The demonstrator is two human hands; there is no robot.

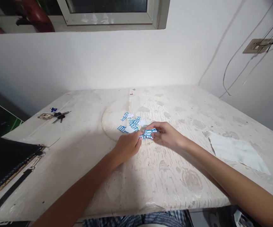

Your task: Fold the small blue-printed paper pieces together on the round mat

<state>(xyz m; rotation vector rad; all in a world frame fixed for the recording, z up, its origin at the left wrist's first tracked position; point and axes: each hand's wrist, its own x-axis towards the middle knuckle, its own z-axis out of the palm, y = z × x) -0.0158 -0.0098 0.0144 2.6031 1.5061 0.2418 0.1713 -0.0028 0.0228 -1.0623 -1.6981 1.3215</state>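
Small white paper pieces with blue-outlined boxes (133,122) lie in a loose heap near the middle of the table, some with a plain white side up. Close in front of the heap, my right hand (164,133) is closed around a bunch of the same paper pieces (148,133), thumb and fingers on its right side. My left hand (128,144) is closed too, its fingertips pinching the left end of the bunch. My fingers cover part of the bunch, and any print on the papers is too small to read.
A bunch of keys (60,116) lies on the left of the pale, stained table (79,176). A black bag (11,157) with a strap sits at the left edge. A white cloth or paper sheet (237,153) lies on the right. Cables hang by a wall socket (256,46).
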